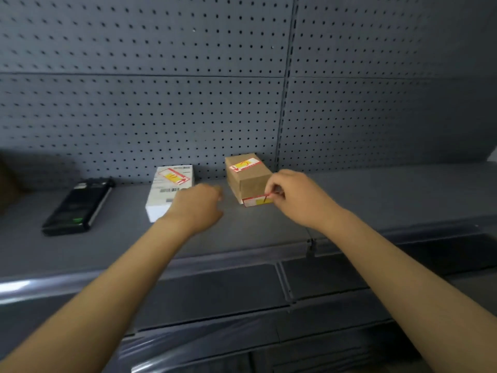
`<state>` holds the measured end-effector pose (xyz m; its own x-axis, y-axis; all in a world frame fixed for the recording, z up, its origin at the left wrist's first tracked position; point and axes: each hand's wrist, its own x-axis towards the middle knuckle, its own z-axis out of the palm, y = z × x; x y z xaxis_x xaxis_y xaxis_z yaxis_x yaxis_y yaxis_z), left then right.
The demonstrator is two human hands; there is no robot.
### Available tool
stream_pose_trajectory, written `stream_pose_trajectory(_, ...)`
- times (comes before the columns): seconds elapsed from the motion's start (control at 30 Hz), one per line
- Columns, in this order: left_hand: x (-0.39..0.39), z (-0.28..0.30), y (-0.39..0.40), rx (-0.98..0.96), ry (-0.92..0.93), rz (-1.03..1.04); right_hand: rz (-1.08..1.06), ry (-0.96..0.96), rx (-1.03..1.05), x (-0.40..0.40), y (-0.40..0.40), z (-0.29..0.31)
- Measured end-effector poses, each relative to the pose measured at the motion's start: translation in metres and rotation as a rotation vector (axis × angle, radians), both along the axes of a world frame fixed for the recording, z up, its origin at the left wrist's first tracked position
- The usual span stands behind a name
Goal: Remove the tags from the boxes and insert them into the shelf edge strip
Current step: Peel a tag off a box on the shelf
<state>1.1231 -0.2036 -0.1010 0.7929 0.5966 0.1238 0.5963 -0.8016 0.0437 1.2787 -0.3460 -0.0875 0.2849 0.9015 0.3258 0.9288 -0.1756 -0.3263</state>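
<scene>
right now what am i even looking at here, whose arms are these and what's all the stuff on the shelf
There is one picture, taken by a wide-angle camera worn on a person's head, looking forward and down. So the two bare arms reaching in from the bottom are that person's own; there is no machine.

In front is a dark grey metal shelf with a perforated grey back panel. On it, from left to right, lie a flat black box, a flat white box with a red and yellow tag on top, and a brown cardboard box with the same kind of tag on top.

The right hand pinches a second red, white and yellow tag at the cardboard box's front bottom edge; it seems to be peeling it off. The left hand is loosely closed, holding nothing visible, in front of the white box.

Along the shelf's front runs a glossy edge strip.
</scene>
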Motion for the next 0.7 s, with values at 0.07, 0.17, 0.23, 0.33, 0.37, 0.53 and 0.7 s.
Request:
stream_pose_trajectory(0.07,-0.028,0.001,0.003,-0.003,-0.007,0.115,0.069,-0.013,0.018,-0.020,0.018,-0.003)
stream_pose_trajectory(0.17,-0.079,0.003,0.008,0.020,-0.033,0.274,0.182,-0.038,0.003,-0.061,0.057,-0.003)
stream_pose_trajectory(0.23,-0.122,0.006,0.011,0.023,-0.040,0.379,0.280,-0.064,0.024,-0.099,0.086,-0.001)
stream_pose_trajectory(0.33,-0.201,0.013,0.015,0.039,-0.050,0.548,0.464,-0.067,0.048,-0.172,0.121,0.001)
stream_pose_trajectory(0.37,-0.229,0.014,0.015,0.039,-0.050,0.597,0.528,-0.066,0.039,-0.199,0.130,0.000)
stream_pose_trajectory(0.53,-0.367,0.022,0.009,0.060,-0.047,0.807,0.774,-0.067,0.009,-0.342,0.173,-0.004)
stream_pose_trajectory(0.7,-0.504,0.024,0.006,0.070,-0.029,0.989,0.980,-0.022,-0.034,-0.495,0.204,-0.002)
